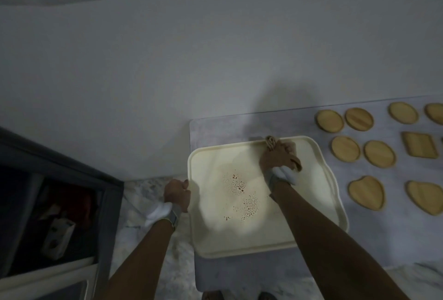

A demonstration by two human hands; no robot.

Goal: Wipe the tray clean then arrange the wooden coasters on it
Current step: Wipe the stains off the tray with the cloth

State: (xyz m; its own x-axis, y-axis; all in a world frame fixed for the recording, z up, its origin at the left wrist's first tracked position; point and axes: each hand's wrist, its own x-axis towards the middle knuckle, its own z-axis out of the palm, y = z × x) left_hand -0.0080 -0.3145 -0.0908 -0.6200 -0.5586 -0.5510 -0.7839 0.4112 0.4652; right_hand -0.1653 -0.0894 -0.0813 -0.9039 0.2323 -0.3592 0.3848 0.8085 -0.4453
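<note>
Wiping is in hand: the right hand (pixel 278 155) clenches a brown cloth (pixel 272 142) at the tray's (pixel 208 239) far rim, the left hand (pixel 177 194) grips its left edge, so next the central stains (pixel 242 194) need rubbing while the coasters (pixel 346 148) wait at right.

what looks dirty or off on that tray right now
Brown speckled stains sit in the middle of the cream tray, not yet wiped. The right hand presses a brown cloth at the far rim, away from them; the left hand grips the tray's left edge.
</note>
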